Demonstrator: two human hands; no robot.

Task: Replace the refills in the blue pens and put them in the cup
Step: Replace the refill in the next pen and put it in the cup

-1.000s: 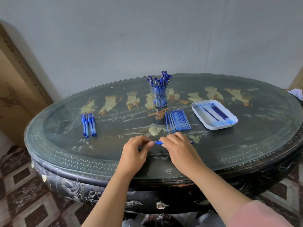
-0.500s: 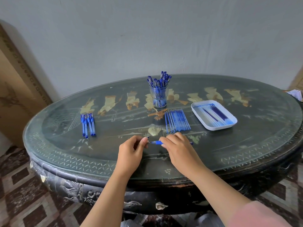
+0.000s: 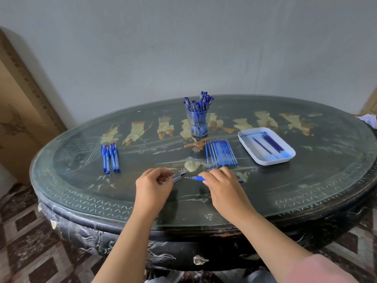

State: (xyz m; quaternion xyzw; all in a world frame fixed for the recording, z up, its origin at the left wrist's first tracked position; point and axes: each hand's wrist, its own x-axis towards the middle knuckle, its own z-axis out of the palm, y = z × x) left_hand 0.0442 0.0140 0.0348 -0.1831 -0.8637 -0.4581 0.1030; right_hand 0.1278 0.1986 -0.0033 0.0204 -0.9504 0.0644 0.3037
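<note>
- Holding a blue pen point(image 3: 196, 178) level just above the table, the right hand point(image 3: 223, 187) has fingers curled over the barrel. The fine tip points toward the left hand. The back end sticks out past the far side of the right hand.
- left hand point(image 3: 154, 186) has fingers curled, thumb and fingertips pinching a small cap-like piece point(image 3: 179, 177). Cannot tell if it is the cap or a tip section.
- piece and pen tip are close, a small gap between them, not touching.
- row of blue refills point(image 3: 221, 153) lies flat just beyond the right hand, side by side, pointing away from the person.
- clear cup point(image 3: 198, 125) stands upright farther out, beyond the gap between the hands. It is packed with blue pens, caps up.
- white tray point(image 3: 247, 138) sits beyond and outward of the right hand, near the refill row but apart from it. It has thin refills in it, some dark, some pale.
- loose blue pens point(image 3: 110, 158), a small bunch, lie beyond and outward of the left hand, well apart from it.
- dark oval table point(image 3: 306, 190) with a glass top and pale inlaid figures is under both hands.
- pink sleeve point(image 3: 326, 270) is on the right arm near the camera; the left forearm is bare.
- grey wall is behind the table, patterned tile floor below.
</note>
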